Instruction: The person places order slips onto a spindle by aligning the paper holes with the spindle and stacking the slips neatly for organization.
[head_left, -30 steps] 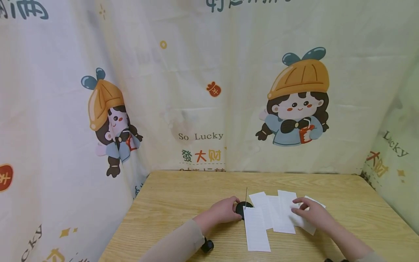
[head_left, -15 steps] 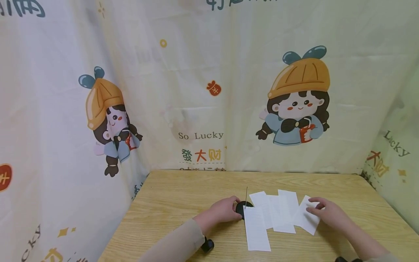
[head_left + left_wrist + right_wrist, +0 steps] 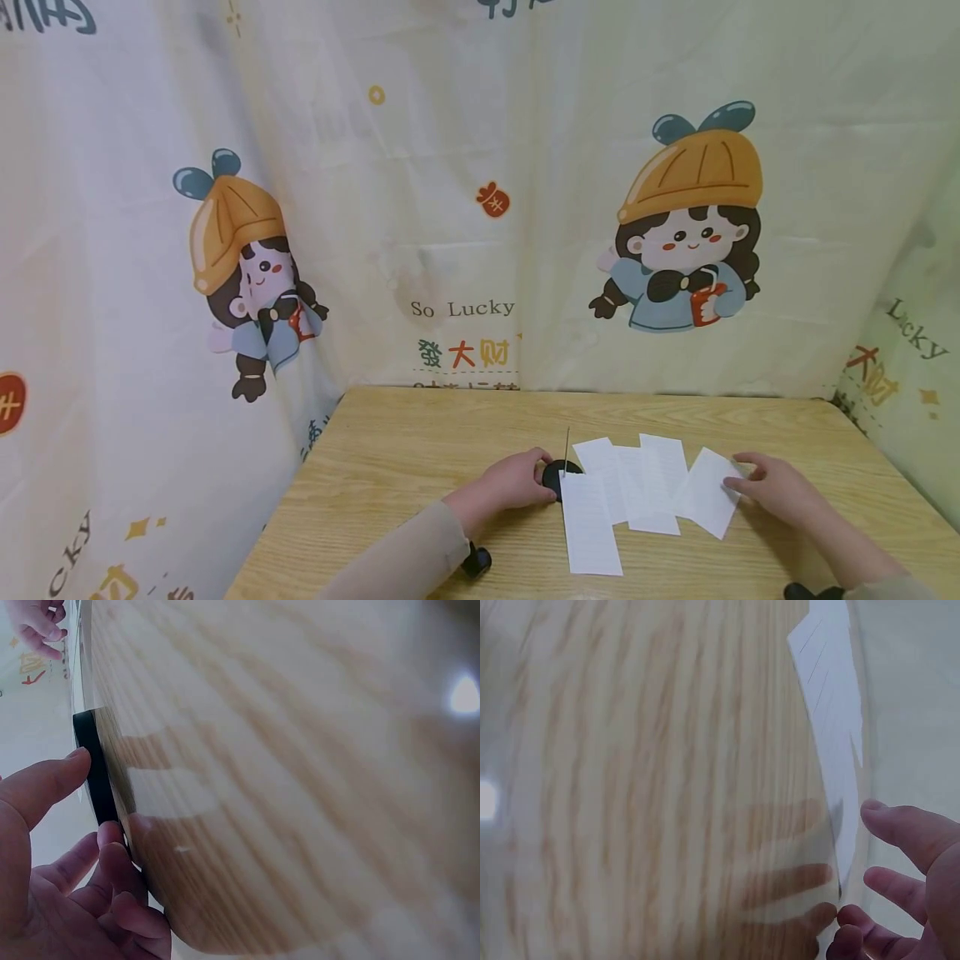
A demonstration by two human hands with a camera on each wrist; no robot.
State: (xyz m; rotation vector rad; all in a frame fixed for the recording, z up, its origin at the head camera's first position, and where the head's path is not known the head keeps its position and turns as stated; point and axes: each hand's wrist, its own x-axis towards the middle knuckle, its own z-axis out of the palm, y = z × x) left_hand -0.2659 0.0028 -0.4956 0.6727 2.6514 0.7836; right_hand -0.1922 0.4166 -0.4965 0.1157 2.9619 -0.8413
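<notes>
My left hand (image 3: 517,481) grips the round black base of a bill spike (image 3: 553,481) by its edge. In the left wrist view the thumb and fingers meet the rim of the black base (image 3: 96,769). A thin rod rises from it. One white paper slip (image 3: 592,525) has its top corner at the rod; whether it is pierced I cannot tell. Several overlapping slips (image 3: 656,483) lie to the right. At the rightmost slip (image 3: 708,496) is my right hand (image 3: 780,492), thumb and fingers apart around its edge. The right wrist view shows the paper (image 3: 829,697) unpinched.
A wood-grain table (image 3: 420,433) carries everything. A small black object (image 3: 476,562) shows by the left sleeve, and a dark one (image 3: 813,592) by the right wrist. Behind stands a printed curtain (image 3: 450,250) with cartoon figures.
My right hand has moved to the right, from over the slips to the outer edge of the rightmost one, which now lies turned more steeply. The left hand stays on the spike's base.
</notes>
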